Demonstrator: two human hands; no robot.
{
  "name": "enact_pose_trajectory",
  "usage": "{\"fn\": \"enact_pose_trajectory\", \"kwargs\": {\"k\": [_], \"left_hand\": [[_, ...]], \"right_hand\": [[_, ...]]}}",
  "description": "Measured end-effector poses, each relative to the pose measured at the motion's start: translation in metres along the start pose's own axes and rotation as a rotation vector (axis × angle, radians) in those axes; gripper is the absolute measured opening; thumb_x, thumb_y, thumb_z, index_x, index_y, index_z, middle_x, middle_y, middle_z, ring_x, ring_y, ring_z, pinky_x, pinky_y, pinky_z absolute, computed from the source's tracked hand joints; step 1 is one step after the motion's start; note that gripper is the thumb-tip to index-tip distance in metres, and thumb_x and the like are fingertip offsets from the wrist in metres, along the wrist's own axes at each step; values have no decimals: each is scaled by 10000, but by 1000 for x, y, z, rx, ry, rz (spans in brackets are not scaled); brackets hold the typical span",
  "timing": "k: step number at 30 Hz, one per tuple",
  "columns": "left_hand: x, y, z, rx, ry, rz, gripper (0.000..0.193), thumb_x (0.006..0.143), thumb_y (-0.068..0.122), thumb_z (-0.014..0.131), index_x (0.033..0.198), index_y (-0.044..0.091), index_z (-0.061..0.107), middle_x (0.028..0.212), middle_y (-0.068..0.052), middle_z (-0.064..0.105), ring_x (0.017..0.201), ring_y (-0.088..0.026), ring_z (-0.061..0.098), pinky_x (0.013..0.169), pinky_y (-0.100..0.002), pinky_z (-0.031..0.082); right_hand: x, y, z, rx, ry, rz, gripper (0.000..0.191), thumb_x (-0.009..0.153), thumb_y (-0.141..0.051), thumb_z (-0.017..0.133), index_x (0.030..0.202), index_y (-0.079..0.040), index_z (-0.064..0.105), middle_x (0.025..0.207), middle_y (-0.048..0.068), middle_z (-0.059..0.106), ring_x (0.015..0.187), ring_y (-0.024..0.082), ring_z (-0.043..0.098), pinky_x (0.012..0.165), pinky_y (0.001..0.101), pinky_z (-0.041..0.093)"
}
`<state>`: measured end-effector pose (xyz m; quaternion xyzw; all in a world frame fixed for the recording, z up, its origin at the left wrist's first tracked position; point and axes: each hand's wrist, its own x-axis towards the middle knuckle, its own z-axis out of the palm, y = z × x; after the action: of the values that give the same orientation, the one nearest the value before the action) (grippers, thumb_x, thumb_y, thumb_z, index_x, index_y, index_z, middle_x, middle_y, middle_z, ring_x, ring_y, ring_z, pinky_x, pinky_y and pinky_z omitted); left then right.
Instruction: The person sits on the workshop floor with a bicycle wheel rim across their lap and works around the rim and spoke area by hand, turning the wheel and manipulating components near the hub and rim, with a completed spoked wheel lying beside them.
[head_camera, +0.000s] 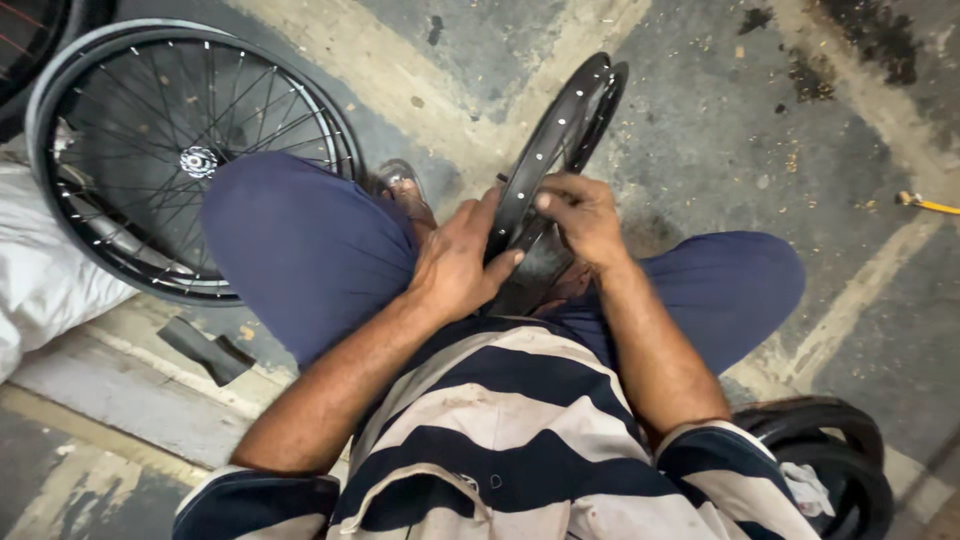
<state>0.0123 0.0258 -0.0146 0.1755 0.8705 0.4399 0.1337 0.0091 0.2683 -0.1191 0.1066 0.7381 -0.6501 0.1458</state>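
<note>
Both hands clamp the bare black rim (560, 130) upright between the knees: left hand (455, 265) braces its side, right hand (585, 215) presses a rubber strip (535, 270) into it. Spoked wheel (190, 160) lies on the floor.

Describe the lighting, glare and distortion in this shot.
Head view: soft, even light with a faint shadow on the concrete floor beside the black rim; small glints on the spoked wheel; wide-lens bending stretches the edges; both the left hand and right hand are sharp.
</note>
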Motion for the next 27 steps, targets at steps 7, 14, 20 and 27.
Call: {"fn": "enact_pose_trajectory", "kwargs": {"k": [7,14,20,27], "left_hand": [[-2,-4,1,-85,16,18,724,830,295,828,1416,7,513,1146,-214,644,1054,-420,648,875,-492,513],[1,-5,4,-171,47,48,702,822,253,845,1394,15,516,1229,-220,646,1114,-407,652,919,-464,527],[3,-10,3,-151,43,17,701,825,246,843,1397,2,519,1228,-229,646,1113,-411,651,919,-465,527],[5,-7,6,-146,80,43,712,833,244,836,1399,-26,500,1274,-243,632,1150,-421,638,948,-462,523]], "right_hand": [[0,-4,7,446,-228,-76,368,961,-48,684,1312,38,614,1168,86,714,1048,166,670,937,313,543],[-2,20,-9,550,-211,10,347,968,-81,674,1297,23,643,1202,95,729,1105,182,678,1012,331,518],[2,22,-2,299,-50,9,301,1005,-85,664,1278,43,666,1131,77,736,1024,151,657,916,305,513],[4,-15,4,130,-138,-92,300,867,-36,716,1156,8,647,1030,34,716,930,115,656,810,295,538]]}}
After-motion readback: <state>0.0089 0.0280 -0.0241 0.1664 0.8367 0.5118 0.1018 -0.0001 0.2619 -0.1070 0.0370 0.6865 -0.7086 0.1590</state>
